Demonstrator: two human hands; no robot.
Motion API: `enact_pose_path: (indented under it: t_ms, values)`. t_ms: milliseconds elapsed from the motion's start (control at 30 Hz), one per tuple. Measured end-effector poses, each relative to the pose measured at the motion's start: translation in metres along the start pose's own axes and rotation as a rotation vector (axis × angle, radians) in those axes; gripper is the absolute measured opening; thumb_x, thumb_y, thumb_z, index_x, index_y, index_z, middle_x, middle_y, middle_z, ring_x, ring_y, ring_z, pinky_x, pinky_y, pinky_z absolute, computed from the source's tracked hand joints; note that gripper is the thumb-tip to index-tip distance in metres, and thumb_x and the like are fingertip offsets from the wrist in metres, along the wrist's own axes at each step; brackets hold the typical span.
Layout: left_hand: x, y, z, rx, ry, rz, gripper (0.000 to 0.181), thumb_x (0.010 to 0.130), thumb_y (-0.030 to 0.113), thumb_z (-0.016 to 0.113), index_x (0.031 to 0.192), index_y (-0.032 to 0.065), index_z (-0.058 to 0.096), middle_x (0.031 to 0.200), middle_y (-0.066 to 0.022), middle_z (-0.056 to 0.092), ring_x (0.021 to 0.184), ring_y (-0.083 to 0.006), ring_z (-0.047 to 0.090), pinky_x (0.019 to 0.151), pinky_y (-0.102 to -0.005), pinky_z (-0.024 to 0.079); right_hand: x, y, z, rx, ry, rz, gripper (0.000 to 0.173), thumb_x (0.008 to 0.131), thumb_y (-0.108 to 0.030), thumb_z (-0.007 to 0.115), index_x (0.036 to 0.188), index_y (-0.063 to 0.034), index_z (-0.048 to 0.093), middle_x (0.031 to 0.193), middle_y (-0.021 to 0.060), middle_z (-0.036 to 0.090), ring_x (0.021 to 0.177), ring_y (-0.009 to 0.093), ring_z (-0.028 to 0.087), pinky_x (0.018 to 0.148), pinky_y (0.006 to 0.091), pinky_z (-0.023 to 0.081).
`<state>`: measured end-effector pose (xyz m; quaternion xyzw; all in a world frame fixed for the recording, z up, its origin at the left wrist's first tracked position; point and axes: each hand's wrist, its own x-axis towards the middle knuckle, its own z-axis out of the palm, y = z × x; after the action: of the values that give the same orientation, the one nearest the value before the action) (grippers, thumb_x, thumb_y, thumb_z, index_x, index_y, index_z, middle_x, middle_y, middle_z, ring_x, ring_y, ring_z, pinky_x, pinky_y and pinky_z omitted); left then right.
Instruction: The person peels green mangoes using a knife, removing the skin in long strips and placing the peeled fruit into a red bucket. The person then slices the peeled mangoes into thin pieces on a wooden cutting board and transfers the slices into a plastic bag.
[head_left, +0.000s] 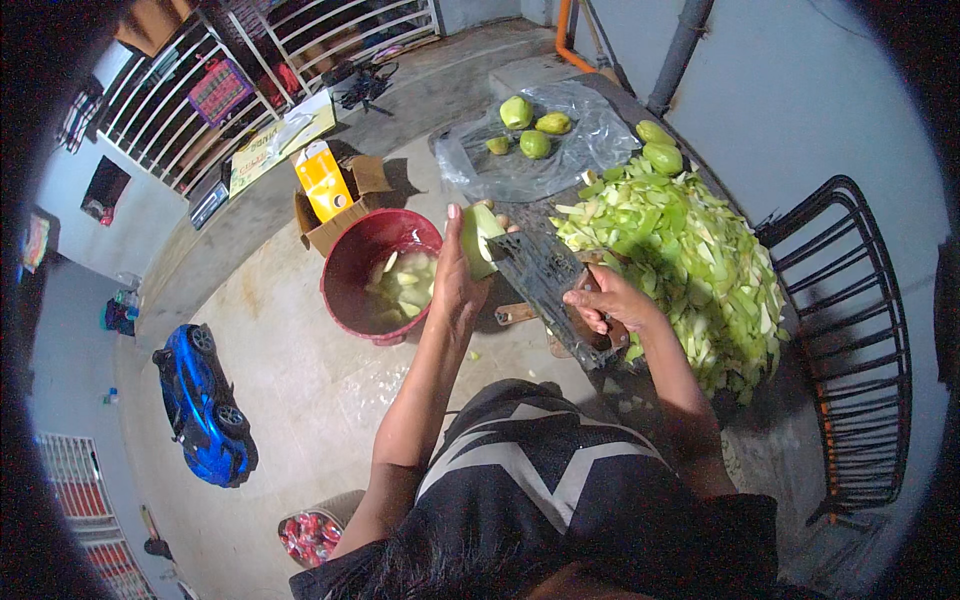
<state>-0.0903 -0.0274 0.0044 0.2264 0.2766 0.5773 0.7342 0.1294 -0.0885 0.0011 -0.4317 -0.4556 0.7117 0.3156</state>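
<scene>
My left hand (459, 279) holds a pale green peeled fruit (480, 234) upright, close to the rim of a red plastic bucket. My right hand (616, 300) grips the wooden handle of a broad dark cleaver (541, 274), whose blade end meets or nearly meets the fruit's side. In the red bucket (335, 307), pale cut pieces (407, 279) lie in cloudy liquid. Beyond my right hand rises a large heap of green and white peelings (690, 262). Under the cleaver, part of a wooden piece (516, 313) shows; what it belongs to is unclear.
Several green fruits (535, 145) rest on a clear plastic sheet (592, 169), with more beside the heap. A black metal chair (892, 322) stands at right. Behind the bucket is an open cardboard box (330, 232) with a yellow carton (324, 184). A blue toy car (196, 409) is on the floor at left.
</scene>
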Motion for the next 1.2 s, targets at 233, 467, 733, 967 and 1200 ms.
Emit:
enact_pose_path:
  t_ms: [233, 467, 733, 967, 1200]
  values:
    - [0.005, -0.002, 0.005, 0.313, 0.027, 0.136, 0.051, 0.092, 0.049, 0.045, 0.114, 0.0036, 0.054, 0.091, -0.0053, 0.061, 0.073, -0.0115, 0.052, 0.064, -0.0240, 0.042, -0.002, -0.006, 0.002, -0.157, 0.089, -0.039, 0.026, 0.085, -0.021, 0.066, 0.092, -0.0039, 0.048, 0.055, -0.0034, 0.045, 0.040, 0.005, 0.041, 0.036, 0.0205, 0.035]
    - [0.032, -0.031, 0.015, 0.303, -0.108, -0.070, 0.053, 0.089, 0.053, 0.048, 0.114, 0.0071, 0.055, 0.096, -0.0054, 0.061, 0.083, -0.0163, 0.057, 0.072, -0.0298, 0.046, -0.018, 0.017, -0.028, 0.049, 0.098, -0.028, 0.024, 0.086, -0.017, 0.064, 0.096, -0.0030, 0.048, 0.053, -0.0026, 0.045, 0.038, 0.006, 0.041, 0.036, 0.0213, 0.035]
    - [0.060, -0.075, 0.022, 0.128, -0.120, -0.401, 0.051, 0.086, 0.054, 0.052, 0.111, 0.0088, 0.055, 0.100, -0.0073, 0.063, 0.092, -0.0203, 0.060, 0.087, -0.0368, 0.047, -0.039, 0.030, -0.060, 0.025, 0.176, -0.057, 0.023, 0.086, -0.016, 0.064, 0.095, -0.0051, 0.046, 0.055, -0.0024, 0.045, 0.041, 0.006, 0.042, 0.037, 0.0220, 0.035]
    - [0.079, -0.104, 0.031, 0.004, -0.104, -0.451, 0.057, 0.085, 0.052, 0.056, 0.116, 0.0051, 0.050, 0.107, -0.0141, 0.060, 0.095, -0.0277, 0.061, 0.089, -0.0410, 0.048, -0.052, 0.019, -0.088, -0.589, 0.361, -0.141, 0.028, 0.083, -0.021, 0.066, 0.093, 0.0024, 0.054, 0.060, 0.0038, 0.051, 0.049, 0.009, 0.046, 0.045, 0.0273, 0.037]
    - [0.086, -0.124, 0.057, -0.166, -0.079, -0.331, 0.059, 0.083, 0.056, 0.053, 0.119, 0.0095, 0.049, 0.113, -0.0085, 0.058, 0.105, -0.0262, 0.056, 0.095, -0.0409, 0.044, -0.081, -0.001, -0.099, -0.738, 0.474, -0.175, 0.029, 0.083, -0.022, 0.067, 0.086, 0.0020, 0.051, 0.057, 0.0041, 0.049, 0.050, 0.011, 0.047, 0.047, 0.0291, 0.038]
